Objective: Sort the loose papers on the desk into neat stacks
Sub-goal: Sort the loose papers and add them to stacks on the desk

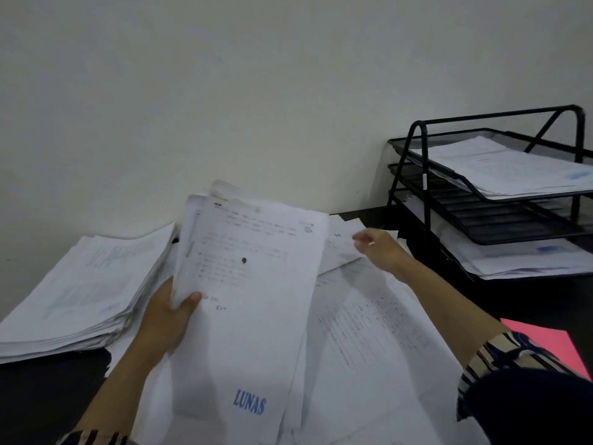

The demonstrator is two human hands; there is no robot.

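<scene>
My left hand (168, 316) grips a bundle of white papers (253, 284) by its left edge, thumb on top; the front sheet bears a blue "LUNAS" stamp and a small brown spot. The bundle is lifted and tilted over the desk. My right hand (380, 248) reaches forward to the right of the bundle, fingertips touching a loose folded sheet (340, 248) near the wall. More loose sheets (369, 322) lie spread under my right forearm. A thick, roughly squared stack (80, 290) sits at the left.
A black three-tier mesh tray rack (426, 175) stands at the right against the wall, with papers in its top and bottom tiers. A pink folder (552, 342) lies at the right edge. The dark desk surface (48, 396) shows at bottom left.
</scene>
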